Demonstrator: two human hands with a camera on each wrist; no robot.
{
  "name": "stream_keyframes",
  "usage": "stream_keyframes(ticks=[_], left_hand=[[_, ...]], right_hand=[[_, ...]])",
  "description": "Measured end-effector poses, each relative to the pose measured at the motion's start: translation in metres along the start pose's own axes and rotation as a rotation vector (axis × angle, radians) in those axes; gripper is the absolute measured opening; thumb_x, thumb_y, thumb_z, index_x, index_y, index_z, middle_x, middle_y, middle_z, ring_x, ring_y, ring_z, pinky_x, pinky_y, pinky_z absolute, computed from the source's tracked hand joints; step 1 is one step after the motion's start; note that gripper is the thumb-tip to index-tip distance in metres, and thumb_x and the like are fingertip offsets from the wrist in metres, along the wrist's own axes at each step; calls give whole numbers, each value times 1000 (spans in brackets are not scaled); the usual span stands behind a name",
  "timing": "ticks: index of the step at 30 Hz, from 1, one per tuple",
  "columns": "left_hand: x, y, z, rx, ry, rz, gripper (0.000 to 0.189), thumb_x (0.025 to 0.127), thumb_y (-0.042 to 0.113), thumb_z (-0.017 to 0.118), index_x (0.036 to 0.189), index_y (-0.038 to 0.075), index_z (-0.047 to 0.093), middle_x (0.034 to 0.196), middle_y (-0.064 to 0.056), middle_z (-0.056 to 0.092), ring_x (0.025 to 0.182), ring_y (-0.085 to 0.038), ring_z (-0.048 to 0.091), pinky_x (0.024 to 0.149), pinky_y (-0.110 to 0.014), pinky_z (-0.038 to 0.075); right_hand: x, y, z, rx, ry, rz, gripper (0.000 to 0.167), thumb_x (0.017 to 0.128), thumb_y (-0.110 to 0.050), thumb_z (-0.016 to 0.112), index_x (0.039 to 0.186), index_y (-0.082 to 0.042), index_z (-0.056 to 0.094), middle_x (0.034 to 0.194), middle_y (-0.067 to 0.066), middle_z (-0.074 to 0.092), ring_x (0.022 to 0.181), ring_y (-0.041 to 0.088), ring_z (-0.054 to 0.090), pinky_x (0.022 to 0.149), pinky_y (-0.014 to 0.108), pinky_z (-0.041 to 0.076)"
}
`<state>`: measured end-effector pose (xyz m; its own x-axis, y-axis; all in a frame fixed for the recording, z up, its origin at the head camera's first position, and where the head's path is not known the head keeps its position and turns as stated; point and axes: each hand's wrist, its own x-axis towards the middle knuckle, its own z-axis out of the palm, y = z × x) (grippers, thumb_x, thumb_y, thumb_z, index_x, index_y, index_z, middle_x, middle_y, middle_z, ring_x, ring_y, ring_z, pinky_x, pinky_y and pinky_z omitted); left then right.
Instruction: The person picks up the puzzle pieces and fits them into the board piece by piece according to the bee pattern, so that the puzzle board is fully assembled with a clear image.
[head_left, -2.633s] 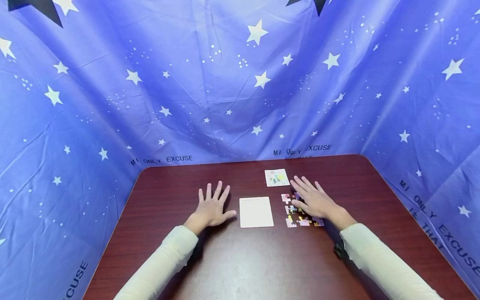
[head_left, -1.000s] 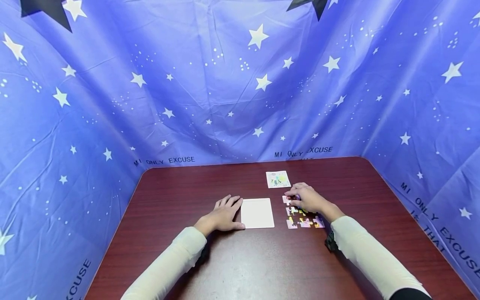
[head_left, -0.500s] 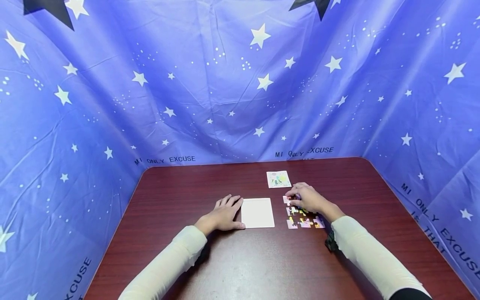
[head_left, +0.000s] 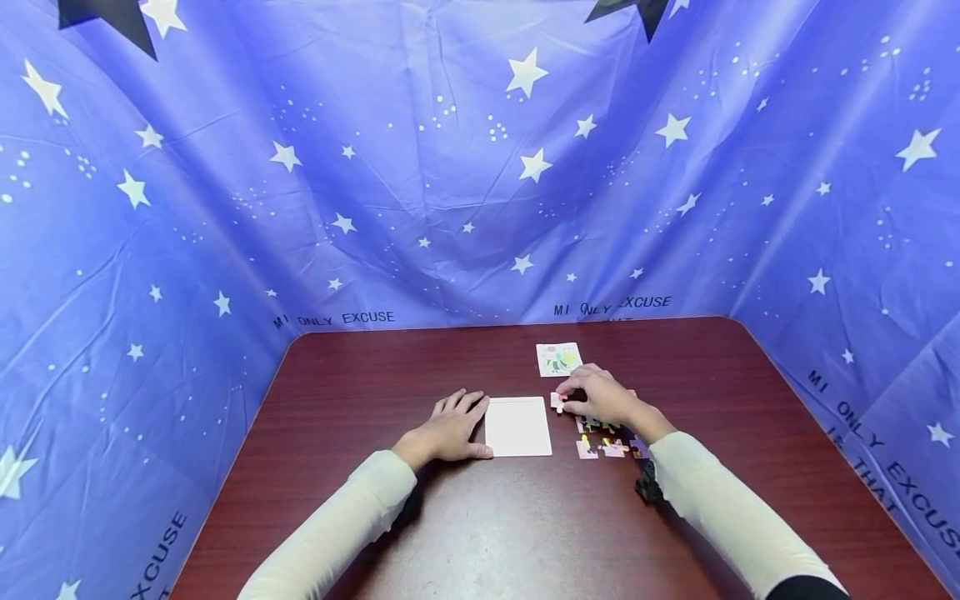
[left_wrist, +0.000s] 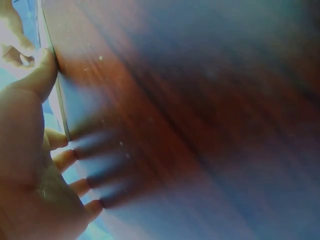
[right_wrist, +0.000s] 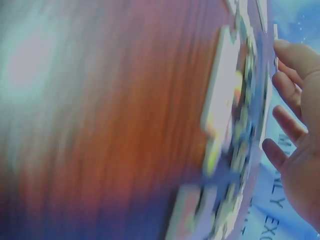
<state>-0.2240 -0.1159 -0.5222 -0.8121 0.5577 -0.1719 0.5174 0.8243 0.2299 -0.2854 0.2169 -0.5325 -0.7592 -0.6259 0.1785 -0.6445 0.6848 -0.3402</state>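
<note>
My right hand (head_left: 604, 397) pinches a pink and white jigsaw puzzle piece (head_left: 557, 402) between thumb and fingers, just right of a square white board (head_left: 517, 427). In the right wrist view, the thumb and index finger meet around the thin edge of that piece (right_wrist: 275, 32). The other puzzle pieces (head_left: 613, 448) lie below and partly behind the right hand. My left hand (head_left: 447, 429) rests at the board's left side, thumb and index fingertip touching its corners. The left wrist view shows the fingertips (left_wrist: 80, 187) resting on the table.
A small picture card (head_left: 558, 360) lies behind the puzzle pieces. The dark red wooden table (head_left: 480, 517) is bordered by a blue star-patterned curtain (head_left: 420, 167) at the back and both sides.
From a spread pose, the right hand has taken hold of a puzzle piece at the upper left of the group and moved it left toward the board. Earlier, the left hand moved right to the board.
</note>
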Motion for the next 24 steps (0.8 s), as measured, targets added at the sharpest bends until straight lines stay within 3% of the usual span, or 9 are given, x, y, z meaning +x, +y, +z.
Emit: stream_keyframes(ticks=[9, 24], left_hand=[[-1, 0, 0, 11, -2, -9, 99, 88, 64, 67, 161, 8, 30, 167, -13, 29, 153, -43, 25, 119, -62, 27], [1, 0, 2, 16, 10, -14, 99, 87, 65, 68, 160, 8, 31, 165, -13, 31, 152, -44, 26, 117, -63, 29]], right_hand=[[21, -26, 11, 9, 18, -55, 23, 83, -28, 79, 105, -22, 79, 95, -9, 70, 105, 21, 61, 89, 48, 46], [49, -67, 26, -33, 2, -110, 27, 83, -28, 77, 108, -20, 80, 98, -4, 72, 110, 25, 60, 90, 47, 48]])
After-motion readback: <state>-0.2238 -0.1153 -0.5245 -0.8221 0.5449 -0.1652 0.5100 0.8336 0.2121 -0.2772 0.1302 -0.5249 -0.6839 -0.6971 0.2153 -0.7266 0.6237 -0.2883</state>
